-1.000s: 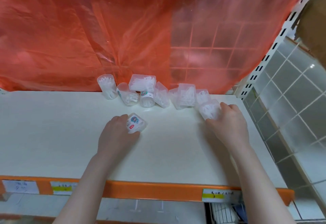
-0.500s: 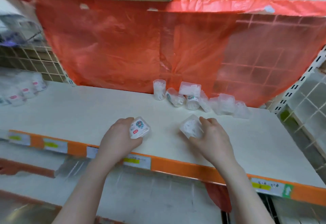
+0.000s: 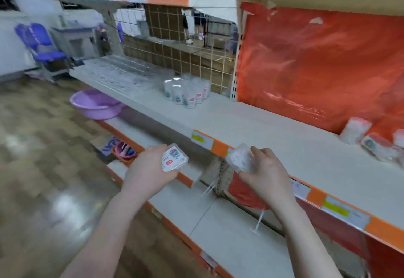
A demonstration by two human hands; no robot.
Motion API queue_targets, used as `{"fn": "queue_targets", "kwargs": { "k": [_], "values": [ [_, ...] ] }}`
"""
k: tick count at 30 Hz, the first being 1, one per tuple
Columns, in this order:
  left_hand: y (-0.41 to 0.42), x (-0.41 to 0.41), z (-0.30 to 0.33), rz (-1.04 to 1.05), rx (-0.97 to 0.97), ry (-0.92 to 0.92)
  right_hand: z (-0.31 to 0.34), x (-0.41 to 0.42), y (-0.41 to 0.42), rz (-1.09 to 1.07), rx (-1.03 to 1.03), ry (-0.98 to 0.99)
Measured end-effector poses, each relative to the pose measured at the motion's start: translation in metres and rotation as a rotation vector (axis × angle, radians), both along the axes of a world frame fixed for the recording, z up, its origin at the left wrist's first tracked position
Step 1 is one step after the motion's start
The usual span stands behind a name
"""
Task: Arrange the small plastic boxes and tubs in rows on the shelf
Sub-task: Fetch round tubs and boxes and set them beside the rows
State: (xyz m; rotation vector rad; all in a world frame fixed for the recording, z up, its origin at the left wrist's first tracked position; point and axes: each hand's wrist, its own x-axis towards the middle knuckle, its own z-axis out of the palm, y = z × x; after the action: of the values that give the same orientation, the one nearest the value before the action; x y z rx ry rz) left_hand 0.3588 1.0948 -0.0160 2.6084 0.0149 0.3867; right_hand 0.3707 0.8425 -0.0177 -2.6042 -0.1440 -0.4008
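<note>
My left hand (image 3: 148,172) grips a small clear plastic box with a printed label (image 3: 174,157), held in the air in front of the shelf's edge. My right hand (image 3: 264,172) grips a second clear plastic box (image 3: 240,159) of white contents, level with the orange front lip. The white shelf (image 3: 273,137) runs from left to right. A standing group of labelled tubs (image 3: 188,91) is gathered at its back left. A loose pile of tubs (image 3: 376,140) lies at the far right against the red plastic sheet (image 3: 328,63).
A lower shelf (image 3: 218,223) lies beneath my arms. A purple basin (image 3: 96,105) sits on the lower level at left, with an orange basket (image 3: 124,151) below it. A wire grid backs the shelf's left section. A blue chair (image 3: 41,46) stands far left.
Both hands have lifted their boxes off the shelf and carried them left, out past its front edge. My view has swung left, so the loose pile now lies at the far right.
</note>
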Motion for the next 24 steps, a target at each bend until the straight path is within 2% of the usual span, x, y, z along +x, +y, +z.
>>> {"fn": "queue_targets", "kwargs": {
  "k": [7, 13, 24],
  "values": [
    [0.106, 0.03, -0.004, 0.166, 0.005, 0.027, 0.011, 0.059, 0.107, 0.163, -0.02, 0.019],
    [0.183, 0.09, -0.008, 0.247, -0.007, 0.062, 0.003, 0.136, 0.194, 0.249, -0.012, 0.063],
    [0.312, 0.251, 0.02, 0.274, 0.044, 0.1, 0.01, 0.304, 0.339, 0.211, -0.023, 0.096]
  ]
}}
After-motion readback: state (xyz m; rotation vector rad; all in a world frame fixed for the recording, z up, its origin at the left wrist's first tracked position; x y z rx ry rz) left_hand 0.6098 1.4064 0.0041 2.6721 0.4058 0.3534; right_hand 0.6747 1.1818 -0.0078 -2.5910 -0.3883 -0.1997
